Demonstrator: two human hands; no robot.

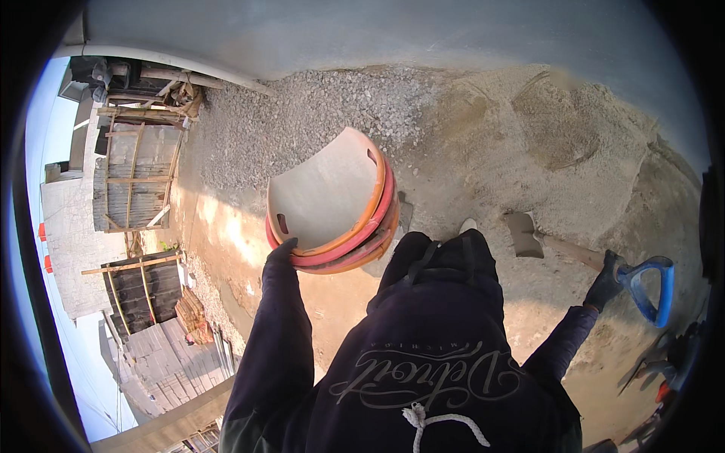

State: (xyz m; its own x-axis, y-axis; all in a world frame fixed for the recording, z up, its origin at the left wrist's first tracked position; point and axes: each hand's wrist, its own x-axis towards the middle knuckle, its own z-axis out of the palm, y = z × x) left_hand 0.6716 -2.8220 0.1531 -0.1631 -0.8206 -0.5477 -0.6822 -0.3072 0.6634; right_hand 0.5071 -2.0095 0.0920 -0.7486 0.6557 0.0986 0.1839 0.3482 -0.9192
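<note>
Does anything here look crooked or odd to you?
Yes, slightly: the stack of tubs in the left hand sits askew. Their orange and red rims don't nest flush, leaving a dark gap low on the stack. Nothing else clearly stands out.

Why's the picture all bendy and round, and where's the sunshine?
Head view: the fisheye lens bends straight edges, leaving dark corners; head view again: sunshine brightens ground left of the stacked tubs, while the gravel and shovel blade are shaded.
</note>
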